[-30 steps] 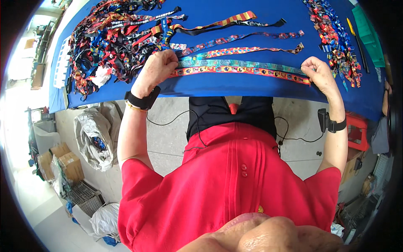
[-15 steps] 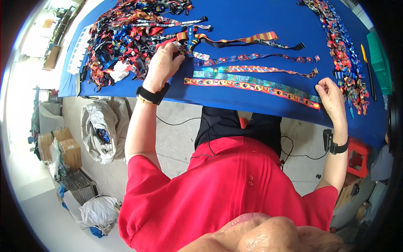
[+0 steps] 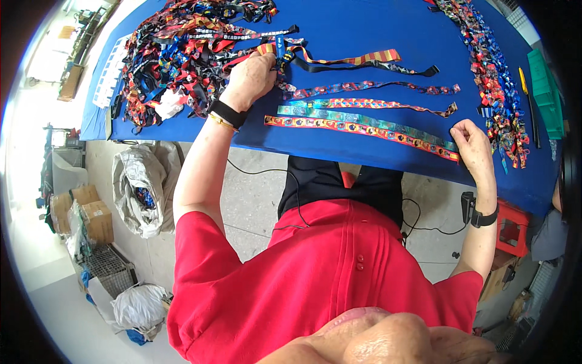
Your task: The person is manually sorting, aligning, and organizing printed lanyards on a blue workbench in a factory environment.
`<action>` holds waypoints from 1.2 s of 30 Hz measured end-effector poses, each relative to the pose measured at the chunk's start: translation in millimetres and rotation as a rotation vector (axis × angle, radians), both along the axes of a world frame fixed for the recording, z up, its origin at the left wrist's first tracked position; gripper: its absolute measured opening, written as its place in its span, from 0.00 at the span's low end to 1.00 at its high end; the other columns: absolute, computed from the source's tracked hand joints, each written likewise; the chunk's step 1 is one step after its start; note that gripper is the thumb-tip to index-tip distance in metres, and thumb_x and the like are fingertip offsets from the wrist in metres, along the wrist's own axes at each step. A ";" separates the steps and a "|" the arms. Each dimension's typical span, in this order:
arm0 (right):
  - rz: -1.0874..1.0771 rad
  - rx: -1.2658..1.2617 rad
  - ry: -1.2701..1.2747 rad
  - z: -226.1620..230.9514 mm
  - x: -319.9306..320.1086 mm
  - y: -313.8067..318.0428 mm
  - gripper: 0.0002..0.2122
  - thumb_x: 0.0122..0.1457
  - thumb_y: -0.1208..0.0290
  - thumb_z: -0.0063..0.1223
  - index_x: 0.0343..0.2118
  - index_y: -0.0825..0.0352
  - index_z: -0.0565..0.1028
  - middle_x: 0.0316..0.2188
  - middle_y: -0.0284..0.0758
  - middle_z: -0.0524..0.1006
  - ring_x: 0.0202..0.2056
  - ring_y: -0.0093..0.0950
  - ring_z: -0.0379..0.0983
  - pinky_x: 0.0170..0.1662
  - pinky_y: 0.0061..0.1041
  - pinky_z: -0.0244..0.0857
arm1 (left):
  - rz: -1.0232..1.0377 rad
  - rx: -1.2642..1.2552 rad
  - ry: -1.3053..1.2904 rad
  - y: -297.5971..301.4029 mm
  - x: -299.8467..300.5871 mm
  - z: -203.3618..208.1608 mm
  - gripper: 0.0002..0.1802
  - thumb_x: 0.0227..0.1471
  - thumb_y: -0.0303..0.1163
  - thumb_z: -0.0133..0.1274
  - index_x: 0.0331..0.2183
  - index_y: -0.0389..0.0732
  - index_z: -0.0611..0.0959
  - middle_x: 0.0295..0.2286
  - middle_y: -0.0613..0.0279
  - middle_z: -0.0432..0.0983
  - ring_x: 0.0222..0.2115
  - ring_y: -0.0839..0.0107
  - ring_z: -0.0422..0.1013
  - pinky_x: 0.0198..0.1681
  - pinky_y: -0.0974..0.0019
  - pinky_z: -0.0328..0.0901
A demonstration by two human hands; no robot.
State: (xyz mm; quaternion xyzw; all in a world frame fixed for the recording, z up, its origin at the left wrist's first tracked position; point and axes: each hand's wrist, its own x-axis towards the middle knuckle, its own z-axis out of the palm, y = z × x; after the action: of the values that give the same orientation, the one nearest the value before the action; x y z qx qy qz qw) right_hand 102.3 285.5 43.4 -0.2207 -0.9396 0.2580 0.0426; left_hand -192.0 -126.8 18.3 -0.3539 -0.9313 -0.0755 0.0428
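My left hand (image 3: 251,80) is closed at the right edge of a large tangled pile of printed ribbon lanyards (image 3: 176,67). Its curled fingers grip lanyard ends beside a yellow-and-red striped lanyard (image 3: 357,59); exactly which strands they hold is hidden. My right hand (image 3: 474,148) has its thumb and fingers pressed together by the right ends of two flat lanyards, one teal (image 3: 376,124), one red and yellow (image 3: 364,129). Whatever sits in that pinch is too small to make out. Above these lie a red patterned lanyard (image 3: 394,105) and a blue-and-red one (image 3: 376,88), roughly parallel.
Along the right of the blue table (image 3: 364,30) runs a long bundle of lanyards (image 3: 494,85). Beyond it are a yellow-and-black tool (image 3: 528,103) and a green bin (image 3: 545,91). A white sack (image 3: 136,194) stands on the floor at left, a red stool (image 3: 513,229) at right.
My left hand has shifted a little to the right and away from me along the pile's edge, fingers now curled tighter. The right hand stays at the lanyard ends.
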 end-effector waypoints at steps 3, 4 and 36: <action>0.012 0.041 0.005 5.4 -4.0 -1.7 0.08 0.62 0.69 0.58 0.38 0.68 0.77 0.27 0.36 0.79 0.26 0.28 0.75 0.33 0.29 0.68 | 0.008 -0.089 0.127 7.1 3.5 2.3 0.09 0.51 0.28 0.54 0.37 0.38 0.79 0.33 0.48 0.80 0.35 0.51 0.79 0.37 0.54 0.75; -0.003 0.042 0.003 10.0 -6.8 -7.2 0.08 0.62 0.69 0.58 0.38 0.68 0.77 0.27 0.36 0.79 0.26 0.28 0.75 0.33 0.29 0.68 | 0.028 -0.111 0.212 18.0 20.1 14.9 0.09 0.52 0.26 0.53 0.38 0.39 0.79 0.33 0.49 0.80 0.35 0.53 0.79 0.35 0.55 0.75; 0.711 0.076 0.222 63.9 -184.4 -193.9 0.10 0.63 0.66 0.56 0.38 0.68 0.72 0.27 0.50 0.79 0.32 0.51 0.78 0.34 0.45 0.72 | -0.222 0.459 -0.116 -21.0 20.9 46.0 0.14 0.54 0.23 0.56 0.44 0.38 0.82 0.36 0.44 0.80 0.39 0.47 0.78 0.41 0.54 0.73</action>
State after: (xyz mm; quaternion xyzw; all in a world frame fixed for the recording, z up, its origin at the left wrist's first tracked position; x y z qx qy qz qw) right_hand -82.1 91.6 107.3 0.1505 -0.9561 0.2440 0.0601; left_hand -171.1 -147.8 64.3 -0.4301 -0.8461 -0.3092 0.0599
